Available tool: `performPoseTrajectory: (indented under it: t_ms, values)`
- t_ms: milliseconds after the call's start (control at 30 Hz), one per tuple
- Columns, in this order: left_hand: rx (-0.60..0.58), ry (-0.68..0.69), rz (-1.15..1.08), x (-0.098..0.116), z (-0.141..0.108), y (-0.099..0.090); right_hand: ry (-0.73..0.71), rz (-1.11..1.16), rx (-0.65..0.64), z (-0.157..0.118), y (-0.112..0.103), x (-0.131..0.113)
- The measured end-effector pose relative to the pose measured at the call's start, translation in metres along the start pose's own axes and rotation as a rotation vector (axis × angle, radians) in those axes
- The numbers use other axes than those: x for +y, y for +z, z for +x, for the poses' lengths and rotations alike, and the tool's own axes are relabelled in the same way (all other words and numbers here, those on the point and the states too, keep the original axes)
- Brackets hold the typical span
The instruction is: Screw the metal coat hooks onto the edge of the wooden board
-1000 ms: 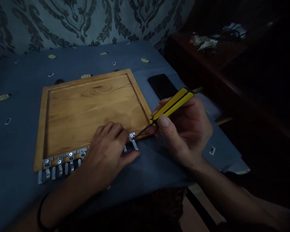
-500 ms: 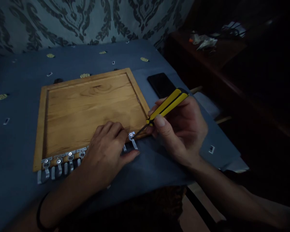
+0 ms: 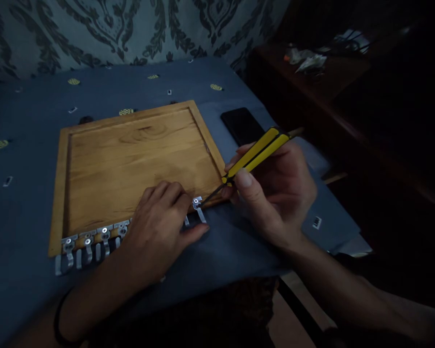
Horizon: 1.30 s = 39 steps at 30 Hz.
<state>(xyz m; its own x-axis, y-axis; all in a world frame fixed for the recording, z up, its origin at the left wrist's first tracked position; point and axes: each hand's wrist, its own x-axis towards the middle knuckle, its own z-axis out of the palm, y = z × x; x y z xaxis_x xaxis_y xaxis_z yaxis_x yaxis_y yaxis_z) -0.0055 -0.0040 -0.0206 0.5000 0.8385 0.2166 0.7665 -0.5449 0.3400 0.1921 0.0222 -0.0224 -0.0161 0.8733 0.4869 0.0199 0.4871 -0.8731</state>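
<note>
In my right hand (image 3: 279, 193) is a screwdriver with a yellow and black handle (image 3: 259, 152), held between thumb and fingers and slanted. Its thin shaft (image 3: 214, 193) points down left, the tip at a metal hook (image 3: 200, 212) with a bright cross-head screw. Beside that hook my left hand (image 3: 157, 232) grips the near edge of a framed wooden board (image 3: 130, 159), fingers curled on top, thumb by the hook. Several more metal hooks (image 3: 105, 237) line the board's near edge to the left; my left hand hides the middle ones.
A black phone-like slab (image 3: 242, 124) lies right of the board on the blue patterned cloth (image 3: 25, 203). Behind stands a wall with a damask pattern (image 3: 108, 29). A dark red-brown cabinet (image 3: 329, 87) at right bears clear plastic packaging (image 3: 310, 63).
The screwdriver handle and my right hand have shifted slightly right, tilting the handle a little lower. The tip stays at the same hook, and my left hand holds its place.
</note>
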Motion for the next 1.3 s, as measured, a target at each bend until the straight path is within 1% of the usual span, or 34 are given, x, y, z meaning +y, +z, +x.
performPoseTrajectory:
  t_ms: [133, 300, 400, 567, 767, 833, 933, 1133, 1300]
  values:
    - [-0.017, -0.018, 0.023, 0.000, 0.001, 0.000, 0.025, -0.016, 0.008, 0.000, 0.001, 0.000]
    - [-0.015, -0.017, 0.022, 0.001, 0.001, 0.000, 0.022, 0.017, -0.024, 0.001, 0.002, 0.000]
    - [-0.022, -0.022, 0.019, 0.000, 0.001, 0.000, 0.040, 0.030, -0.013, 0.001, 0.003, 0.000]
    - [-0.032, -0.022, 0.015, -0.001, 0.002, 0.000, 0.011, 0.025, -0.023, 0.000, 0.002, 0.002]
    - [-0.123, -0.067, 0.023, 0.003, 0.005, -0.003, -0.034, 0.009, -0.015, 0.001, 0.003, -0.004]
    - [-0.146, -0.067, 0.022, 0.004, 0.007, -0.004, -0.025, 0.010, -0.027, 0.002, 0.004, -0.009]
    - [-0.149, -0.056, 0.017, 0.005, 0.007, -0.004, 0.001, 0.008, -0.059, 0.002, 0.005, -0.015]
    - [-0.165, -0.077, -0.023, 0.006, 0.009, -0.003, 0.062, -0.014, -0.123, -0.003, 0.002, -0.016]
    - [-0.209, -0.083, -0.061, 0.006, 0.011, -0.005, 0.095, -0.075, -0.099, -0.005, -0.002, -0.018]
